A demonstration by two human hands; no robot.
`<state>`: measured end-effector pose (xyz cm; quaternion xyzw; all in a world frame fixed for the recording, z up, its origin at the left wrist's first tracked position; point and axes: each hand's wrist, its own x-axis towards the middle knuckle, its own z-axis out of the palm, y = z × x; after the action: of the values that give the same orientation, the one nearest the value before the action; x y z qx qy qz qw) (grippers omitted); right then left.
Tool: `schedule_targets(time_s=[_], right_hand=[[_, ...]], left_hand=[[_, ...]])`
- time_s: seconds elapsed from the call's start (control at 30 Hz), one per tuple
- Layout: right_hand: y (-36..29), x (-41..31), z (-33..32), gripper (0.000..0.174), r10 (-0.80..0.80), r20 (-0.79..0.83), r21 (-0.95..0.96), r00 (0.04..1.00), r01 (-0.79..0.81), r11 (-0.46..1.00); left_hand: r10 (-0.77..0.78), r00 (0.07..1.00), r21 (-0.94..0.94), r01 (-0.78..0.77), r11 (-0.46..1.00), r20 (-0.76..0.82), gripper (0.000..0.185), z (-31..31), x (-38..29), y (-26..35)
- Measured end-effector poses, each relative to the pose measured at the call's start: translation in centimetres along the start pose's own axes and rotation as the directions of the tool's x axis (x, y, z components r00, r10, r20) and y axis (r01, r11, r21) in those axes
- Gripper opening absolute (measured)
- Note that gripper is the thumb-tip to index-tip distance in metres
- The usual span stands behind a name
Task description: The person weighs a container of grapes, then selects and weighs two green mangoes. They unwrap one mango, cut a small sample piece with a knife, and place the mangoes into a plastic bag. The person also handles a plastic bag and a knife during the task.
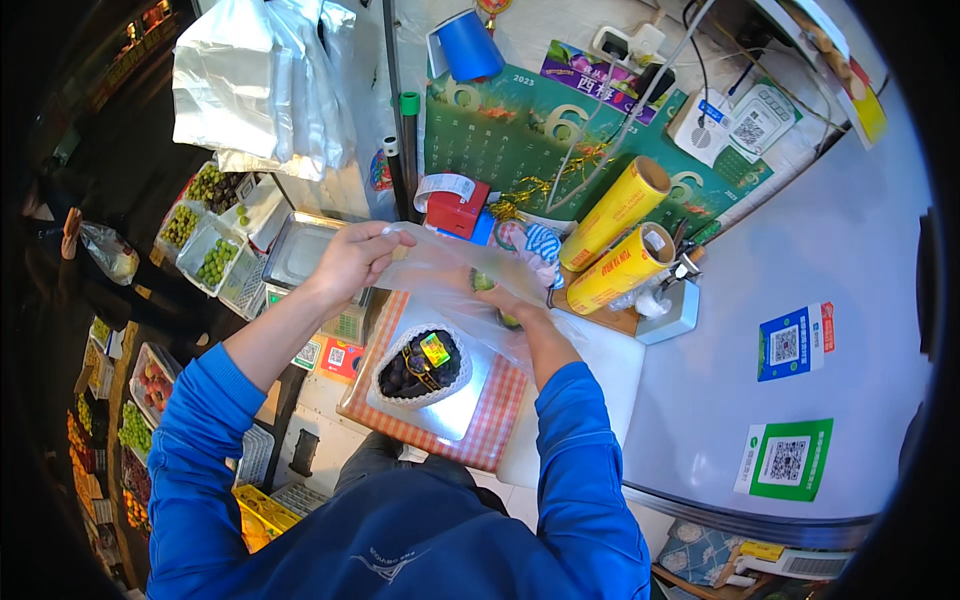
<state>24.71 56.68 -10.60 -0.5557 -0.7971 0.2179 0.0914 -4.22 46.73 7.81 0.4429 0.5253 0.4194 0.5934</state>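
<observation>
My left hand (365, 255) pinches one edge of a clear plastic bag (457, 266) above the counter. Behind or inside the sheer plastic is my right hand (501, 298), its fingers partly veiled; whether it grips the plastic cannot be told. Small green round items (481, 280) show near its fingertips. Just below both hands, a bunch of dark grapes (420, 364) sits in a white foam net (405, 400) with a black band and a bright yellow-green label. It rests on a shiny silver board (455, 421) over a red-and-white checked cloth (502, 416).
Yellow cling film rolls (615, 217) stand beside a light blue holder (679, 311) with tools. A scale with a metal tray (304, 251) is at the left. White bags (259, 82) hang above fruit crates (217, 262). A person holding a bag (111, 251) stands at far left.
</observation>
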Motion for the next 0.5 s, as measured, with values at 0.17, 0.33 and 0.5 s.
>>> schedule_targets(time_s=[0.17, 0.33, 0.5], right_hand=[[0.4, 0.3, -1.8, 0.069, 0.019, 0.149, 0.242, 0.989, -0.055, 0.969], [-2.3, -4.2, -5.7, 0.079, -0.077, -0.008, 0.919, 0.997, 0.038, 0.391], [-7.3, -10.2, -8.3, 0.097, 0.022, -0.293, 0.878, 0.956, 0.260, 0.402]], left_hand=[[0.053, 0.998, 0.144, -0.046, 0.989, -0.046, 0.025, 0.6, 6.0, -3.2], [0.285, 0.914, 0.697, -0.003, 0.717, -0.290, 0.032, 2.2, 8.0, -4.4], [0.742, 0.670, 0.728, -0.517, 0.450, 0.017, 0.069, 7.2, -0.3, -3.4]])
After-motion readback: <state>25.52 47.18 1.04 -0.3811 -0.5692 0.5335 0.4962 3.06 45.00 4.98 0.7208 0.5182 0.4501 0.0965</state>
